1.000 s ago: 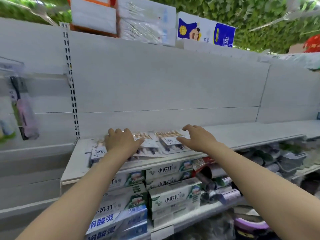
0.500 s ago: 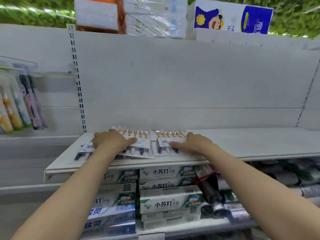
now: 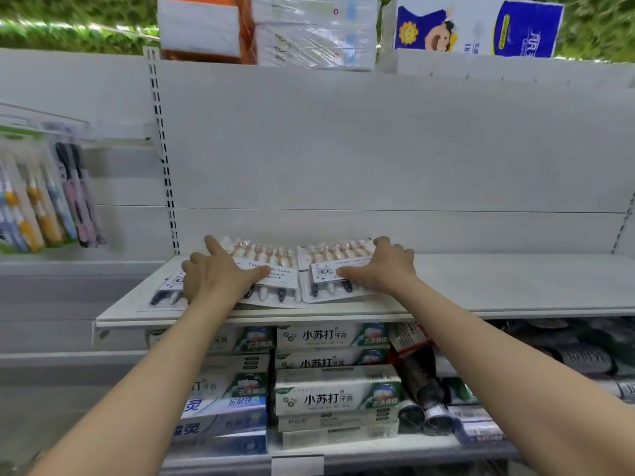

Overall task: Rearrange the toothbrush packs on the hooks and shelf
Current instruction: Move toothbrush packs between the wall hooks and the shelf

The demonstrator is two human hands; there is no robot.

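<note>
Nearest, on the lower tier, white-and-green cardboard toothpaste boxes (image 3: 335, 395) are showing the printed characters "小苏打"; a blue-and-white box (image 3: 223, 412) beside them is showing "灵".

Above, on the white metal shelf (image 3: 515, 283), three flat clear-plastic blister packs of toothbrushes are lying side by side, the middle pack (image 3: 276, 274) overlapping the left pack (image 3: 168, 291). The left hand (image 3: 214, 276) is resting across those two, index finger straight, thumb lying on the white card. The right hand (image 3: 385, 266) is covering the right pack (image 3: 326, 269), its thumb pressing the label and its fingers arching over the far corner; whether they are hooking the edge I cannot tell. The card lettering is reading "CARING", then "GUMS".

These packs are likely handling light and slick, flexing if lifted by one corner. Pinching the stiff card edge, or sliding them flat, is looking safest.

Farther left, blurred pastel toothbrush packs (image 3: 51, 201) are hanging on hooks. Topmost, a blue cartoon-printed tissue pack (image 3: 481, 27) is sitting, its lettering unreadable.
</note>
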